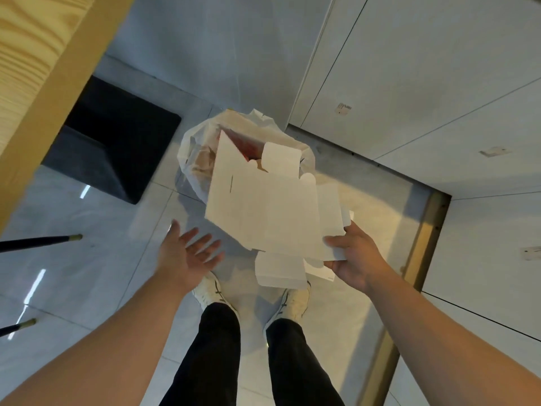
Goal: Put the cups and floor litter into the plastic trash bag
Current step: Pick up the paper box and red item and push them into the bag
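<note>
A translucent white plastic trash bag (190, 150) stands on the tiled floor ahead of my feet, its mouth wide and brown and red litter showing inside. My right hand (355, 253) grips the near right corner of a flattened white cardboard box (263, 206), held flat above the bag's near side and covering part of its opening. Smaller white paper pieces (278, 271) hang under the cardboard by my right hand. My left hand (188, 254) is empty with fingers spread, palm up, just left of the cardboard and not touching it. No cups are visible.
A dark square pedestal (117, 148) sits left of the bag under a light wooden tabletop (38, 83). Two thin black chair legs (41, 243) reach in from the left edge. White cabinet doors (424, 83) and a brass floor strip (421, 247) run along the right.
</note>
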